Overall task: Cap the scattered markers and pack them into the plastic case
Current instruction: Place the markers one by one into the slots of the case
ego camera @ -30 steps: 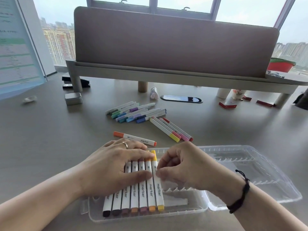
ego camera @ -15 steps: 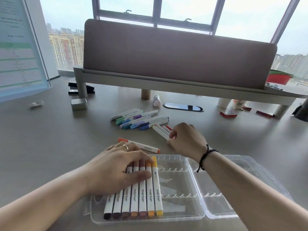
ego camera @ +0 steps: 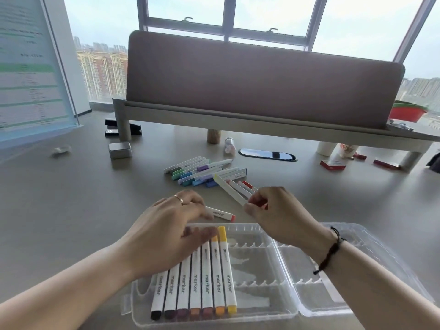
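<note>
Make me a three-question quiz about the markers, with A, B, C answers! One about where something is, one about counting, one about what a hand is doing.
1. Where does the orange-tipped marker lie?
A. in the case
B. on the desk just behind the case
C. on the shelf

2. How many markers sit in the plastic case?
A. three
B. seven
C. twelve

3. What is the right hand doing?
A. pinching a yellow-capped marker
B. lying flat on the desk
C. closing the lid

Answers:
1 B, it rests on the desk beyond the case's far rim.
2 B, seven lie side by side under the left hand.
3 A, its fingertips grip the marker's near end.
</note>
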Motion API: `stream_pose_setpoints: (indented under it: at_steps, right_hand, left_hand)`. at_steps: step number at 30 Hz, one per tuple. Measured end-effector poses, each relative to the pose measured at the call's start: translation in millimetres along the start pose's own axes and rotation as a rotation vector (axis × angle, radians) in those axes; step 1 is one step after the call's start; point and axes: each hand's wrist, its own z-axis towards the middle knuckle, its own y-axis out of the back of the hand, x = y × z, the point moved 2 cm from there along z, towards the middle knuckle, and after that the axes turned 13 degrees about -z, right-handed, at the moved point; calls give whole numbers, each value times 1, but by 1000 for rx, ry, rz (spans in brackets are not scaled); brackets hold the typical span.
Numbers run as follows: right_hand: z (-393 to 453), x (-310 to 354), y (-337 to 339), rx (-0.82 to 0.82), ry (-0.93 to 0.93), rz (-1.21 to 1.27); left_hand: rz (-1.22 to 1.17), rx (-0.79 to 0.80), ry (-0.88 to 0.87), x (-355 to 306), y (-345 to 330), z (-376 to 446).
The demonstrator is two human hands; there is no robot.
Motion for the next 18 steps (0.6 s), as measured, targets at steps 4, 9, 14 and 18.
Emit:
stream_pose_setpoints:
  at_steps: [4, 9, 14, 18]
  right_hand:
    - [-31, 3, 2, 94, 110, 135]
    - [-48, 5, -5, 228, 152, 323]
    - [-47, 3, -5, 171, 93, 540]
    - [-43, -2, -3, 165, 56, 829]
  left_hand:
    - [-75, -188, -78, -1, 3, 0]
    - [-97, -174, -199, -6, 1, 0]
    - [-60, -101, -173, -2, 4, -1]
    - [-6, -31, -194, -6, 1, 0]
